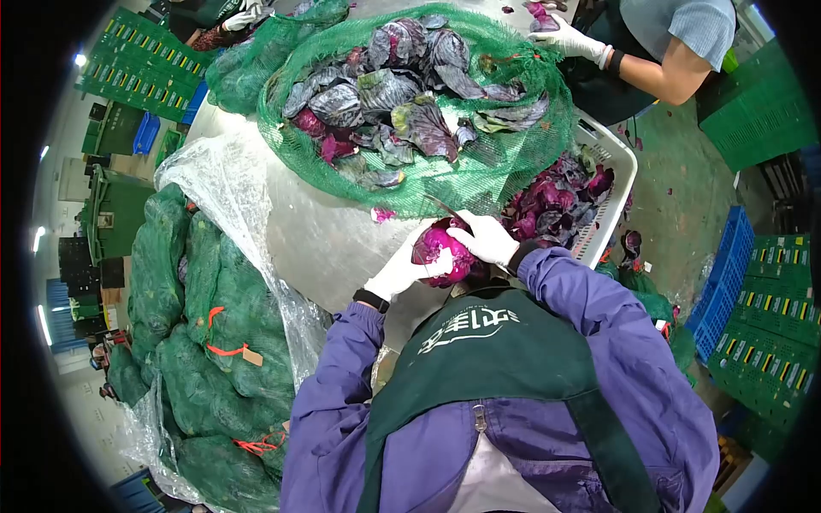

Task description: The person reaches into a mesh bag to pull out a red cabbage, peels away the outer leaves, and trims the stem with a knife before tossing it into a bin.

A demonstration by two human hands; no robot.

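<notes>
My left hand [407,265], in a white glove, is wrapped round the left and near side of a glossy red cabbage [455,263], held close in front of my apron. My right hand [488,239], gloved too, is closed at the cabbage's upper right. From it a thin dark knife blade [440,204] points up and left; the handle is hidden in the fist. Just beyond both hands, a green mesh sack [333,178] lies spread on the metal table [308,231], with several dull cabbages and loose outer leaves [423,128] on it.
A white crate [623,171] of purple leaves stands right of my hands. Full green mesh sacks [214,342] and clear plastic sheeting [224,184] are at the left. Across the table a co-worker's gloved hand [577,41] holds a purple piece. Green crates [765,308] are stacked at the right.
</notes>
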